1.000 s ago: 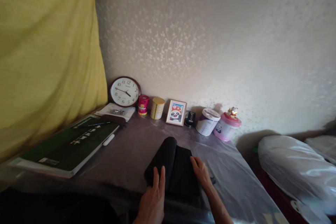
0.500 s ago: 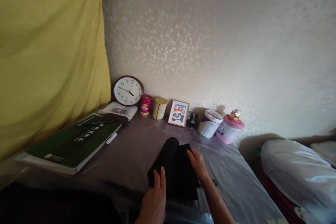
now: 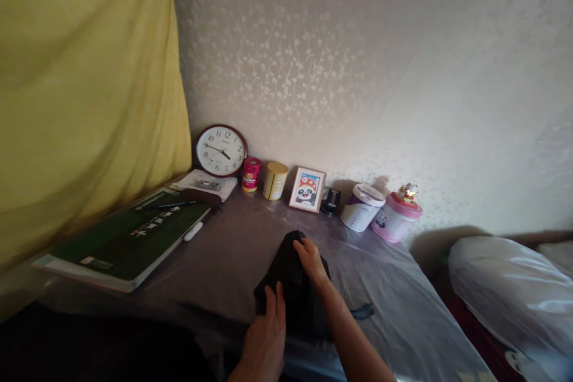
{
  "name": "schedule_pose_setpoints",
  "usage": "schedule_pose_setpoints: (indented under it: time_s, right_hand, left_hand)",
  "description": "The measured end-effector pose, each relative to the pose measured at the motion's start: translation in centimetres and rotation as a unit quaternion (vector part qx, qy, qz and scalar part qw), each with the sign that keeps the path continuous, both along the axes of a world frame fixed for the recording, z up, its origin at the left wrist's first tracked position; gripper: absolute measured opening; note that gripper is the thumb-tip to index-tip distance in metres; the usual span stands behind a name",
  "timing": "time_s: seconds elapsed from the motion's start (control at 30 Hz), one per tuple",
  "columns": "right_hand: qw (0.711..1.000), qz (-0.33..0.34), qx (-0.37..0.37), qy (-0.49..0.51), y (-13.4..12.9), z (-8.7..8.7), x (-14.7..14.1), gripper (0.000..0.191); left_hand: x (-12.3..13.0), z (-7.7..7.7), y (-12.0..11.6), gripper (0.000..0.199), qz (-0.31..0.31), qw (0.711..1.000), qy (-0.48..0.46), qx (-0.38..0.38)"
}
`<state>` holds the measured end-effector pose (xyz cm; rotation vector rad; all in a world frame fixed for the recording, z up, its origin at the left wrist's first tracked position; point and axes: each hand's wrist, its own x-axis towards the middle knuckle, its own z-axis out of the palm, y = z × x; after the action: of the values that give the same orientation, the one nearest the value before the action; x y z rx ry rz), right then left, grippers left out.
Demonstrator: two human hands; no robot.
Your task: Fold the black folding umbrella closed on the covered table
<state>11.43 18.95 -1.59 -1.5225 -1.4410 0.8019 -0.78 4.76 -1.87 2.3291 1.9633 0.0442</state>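
Observation:
A piece of folded black fabric point(image 3: 290, 277) lies near the front of the table, its exact kind not clear. My right hand point(image 3: 311, 259) is closed on its upper right part, with the fingertips near the top edge. At the lower left, my left hand point(image 3: 266, 328) rests on the fabric with its fingers stretched out; the thumb is hidden. A short dark strap-like piece point(image 3: 362, 311) shows to the right of my right forearm. My hands and right forearm cover part of the fabric.
A grey covered table point(image 3: 224, 256) bears a green book point(image 3: 129, 239), a white marker point(image 3: 193, 231), a wall clock point(image 3: 221, 150), a pink can point(image 3: 251, 175), a yellow can point(image 3: 275, 181), a picture frame point(image 3: 307, 189), a black stapler-like object point(image 3: 330, 201), a white tub point(image 3: 362, 208) and a pink tub point(image 3: 395, 221).
My right hand has moved left and slightly up, bringing the fabric's right side over toward the left. The dark strap-like piece shows more. My left hand has stayed nearly in place.

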Motion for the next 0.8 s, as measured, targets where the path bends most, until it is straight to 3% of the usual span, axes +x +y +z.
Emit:
schedule_pose_setpoints:
  time_s: [0.2, 0.37, 0.53, 0.6, 0.7, 0.8]
  right_hand:
    - [0.999, 0.023, -0.047, 0.014, -0.3, -0.1, -0.5, 0.035]
    - [0.986, 0.138, -0.067, 0.063, -1.1, 0.5, -1.0, 0.033]
    - [0.984, 0.175, -0.036, -0.026, -1.5, 0.7, -1.3, 0.026]
    - [0.979, 0.187, -0.003, -0.08, -1.7, 0.8, -1.4, 0.025]
    - [0.967, 0.201, 0.044, -0.148, -2.2, 1.1, -1.8, 0.024]
    - [0.954, 0.212, 0.078, -0.197, -3.2, 1.3, -2.0, 0.023]
  left_hand:
    - [-0.3, 0.1, 0.1, 0.07, -0.009, 0.998, -0.033, -0.054]
    - [-1.3, 0.3, -0.3, 0.059, -0.006, 0.995, -0.071, -0.065]
    - [-2.3, 2.0, -0.9, 0.034, -0.007, 0.995, -0.073, 0.06]
    - [-2.0, 2.5, -0.8, 0.028, -0.049, 0.986, -0.1, 0.122]
    - [-1.2, 1.6, -0.1, 0.036, -0.112, 0.97, -0.114, 0.183]
    - [-0.6, -1.0, 0.4, 0.05, -0.074, 0.972, -0.097, 0.2]
